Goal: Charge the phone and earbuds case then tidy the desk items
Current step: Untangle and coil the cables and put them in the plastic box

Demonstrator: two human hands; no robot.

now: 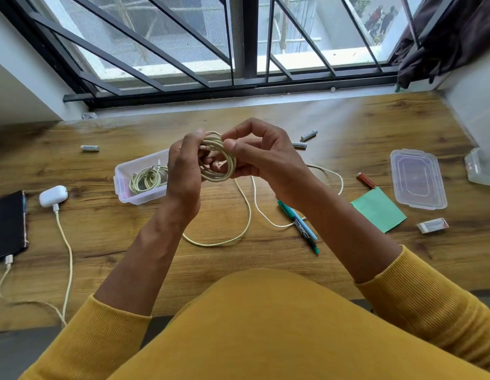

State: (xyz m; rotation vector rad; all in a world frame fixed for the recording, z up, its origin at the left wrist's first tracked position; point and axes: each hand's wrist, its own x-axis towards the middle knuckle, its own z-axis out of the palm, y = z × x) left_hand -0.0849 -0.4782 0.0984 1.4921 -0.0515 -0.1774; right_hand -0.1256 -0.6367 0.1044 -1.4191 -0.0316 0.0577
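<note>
Up above the wooden desk [101,229], the left hand [183,171] and right hand [254,157] both grip a coiled cable [220,160], its loose end trailing down between an open plastic box [123,185] and two pens [301,223]. Far left, the phone [8,223] and earbuds case [53,196] sit plugged in near the desk edge; batteries [309,135] lie toward the window [238,50].

both forearms raised together; left hand [184,163] and right hand [261,154] curl fingers around a cable coil [220,160].

Mustard ribbed-knit sleeves [430,292], bare forearms, w/ matching top.
</note>
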